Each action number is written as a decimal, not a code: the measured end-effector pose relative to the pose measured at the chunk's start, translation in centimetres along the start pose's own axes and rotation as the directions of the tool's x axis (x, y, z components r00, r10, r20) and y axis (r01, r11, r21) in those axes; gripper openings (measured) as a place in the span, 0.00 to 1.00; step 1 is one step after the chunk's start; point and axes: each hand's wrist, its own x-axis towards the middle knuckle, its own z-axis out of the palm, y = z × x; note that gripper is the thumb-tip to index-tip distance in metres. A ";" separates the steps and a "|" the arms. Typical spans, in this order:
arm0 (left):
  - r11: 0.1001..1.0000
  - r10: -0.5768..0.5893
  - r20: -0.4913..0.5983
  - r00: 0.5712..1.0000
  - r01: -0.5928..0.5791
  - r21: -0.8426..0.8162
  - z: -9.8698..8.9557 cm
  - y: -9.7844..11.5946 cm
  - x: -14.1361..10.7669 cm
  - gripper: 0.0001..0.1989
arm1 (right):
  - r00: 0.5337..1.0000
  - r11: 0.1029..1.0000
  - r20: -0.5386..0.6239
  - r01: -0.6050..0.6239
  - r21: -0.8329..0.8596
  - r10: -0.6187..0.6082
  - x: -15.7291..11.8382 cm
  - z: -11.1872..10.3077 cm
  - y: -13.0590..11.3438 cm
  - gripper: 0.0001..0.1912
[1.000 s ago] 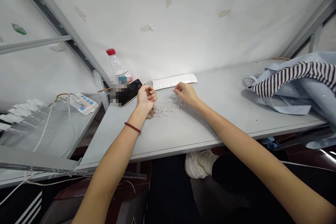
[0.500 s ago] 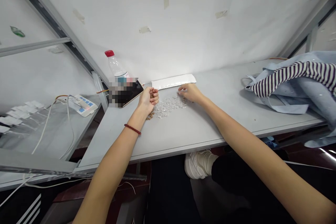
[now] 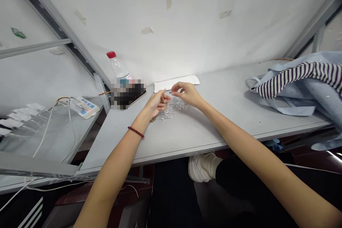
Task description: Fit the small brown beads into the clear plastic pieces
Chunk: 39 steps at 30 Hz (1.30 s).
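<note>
My left hand (image 3: 158, 102) is turned palm up above the table with its fingers curled, and small brown pieces show inside them. Just to its right, my right hand (image 3: 187, 94) pinches a tiny piece between thumb and forefinger; its kind is too small to make out. Below both hands lies a loose heap of small clear plastic pieces (image 3: 167, 113), partly covered by them. A few brown pieces (image 3: 153, 119) rest on the table by the left wrist, mostly hidden. Behind the hands, a flat white strip-shaped packet (image 3: 184, 81) lies along the wall.
A phone (image 3: 136, 96) lies left of the hands, with a red-capped bottle (image 3: 117, 66) behind it. Blue cloth with a striped band (image 3: 291, 78) is heaped at the right. A power strip (image 3: 87, 107) and cables sit on the left shelf. The table's front edge (image 3: 181, 151) is near.
My right hand has moved left, from the right side of the clear heap up to my left hand. My left hand has shifted slightly right and opened its thumb outward.
</note>
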 end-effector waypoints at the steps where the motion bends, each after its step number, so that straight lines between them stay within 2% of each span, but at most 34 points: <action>1: 1.000 0.012 0.017 1.000 -0.012 0.017 0.1 0.0 -0.1 0.20 | 1.000 0.999 0.011 0.014 0.029 -0.014 -0.1 0.4 -0.5 0.05; 6: 0.992 0.093 0.078 0.993 -0.099 0.077 0.2 -0.3 -0.4 0.18 | 0.998 0.995 0.038 0.036 0.092 -0.040 -0.3 1.4 -1.5 0.01; 11: 0.951 0.195 -0.047 0.980 -0.177 0.254 0.4 -0.9 0.2 0.22 | 0.999 1.000 0.050 0.022 -0.021 -0.021 -0.2 1.3 -0.9 0.06; 13: 0.883 0.299 -0.086 0.950 -0.241 0.403 0.4 -1.1 0.4 0.23 | 0.997 0.996 0.075 0.036 -0.078 -0.031 -0.2 1.3 -0.7 0.09; 16: 0.700 0.476 -0.062 0.877 -0.335 0.631 0.4 -1.2 0.4 0.22 | 0.992 0.992 0.117 0.065 -0.110 -0.052 -0.2 1.2 -0.4 0.10; 18: 0.613 0.532 -0.035 0.846 -0.356 0.705 0.5 -1.1 0.3 0.22 | 0.991 0.989 0.121 0.063 -0.131 -0.047 -0.1 1.1 -0.1 0.08; 19: 0.612 0.538 -0.037 0.842 -0.360 0.704 0.5 -1.0 0.2 0.23 | 0.993 0.987 0.115 0.054 -0.151 -0.037 -0.1 1.0 0.1 0.08; 21: 0.706 0.505 -0.093 0.858 -0.349 0.616 0.5 -0.9 0.2 0.23 | 0.994 0.979 0.108 0.033 -0.202 -0.011 0.0 0.8 0.5 0.06; 23: 0.853 0.404 -0.169 0.899 -0.304 0.424 0.4 -0.8 0.2 0.21 | 0.992 0.965 0.126 0.021 -0.263 0.013 0.1 0.7 1.0 0.06; 26: 0.964 0.234 -0.173 0.957 -0.206 0.166 0.0 -0.5 0.3 0.17 | 0.981 0.935 0.190 0.035 -0.353 0.035 0.0 0.9 1.4 0.06; 30: 0.990 0.142 -0.105 0.984 -0.142 0.009 -0.5 -0.1 0.4 0.12 | 0.982 0.913 0.186 0.046 -0.405 0.033 0.0 0.9 1.4 0.04; 34: 0.989 0.115 -0.082 0.990 -0.122 -0.088 -0.6 0.2 0.3 0.09 | 0.994 0.920 0.097 -0.004 -0.391 0.046 0.5 -0.9 1.2 0.07; 37: 0.985 0.095 -0.051 0.994 -0.101 -0.137 -0.7 0.4 0.1 0.07 | 0.976 0.921 0.123 -0.121 -0.370 0.178 0.7 -3.3 1.3 0.07; 39: 0.982 0.093 -0.033 0.995 -0.098 -0.161 -0.8 0.4 0.1 0.07 | 0.940 0.898 0.162 -0.221 -0.380 0.300 0.7 -4.9 1.6 0.06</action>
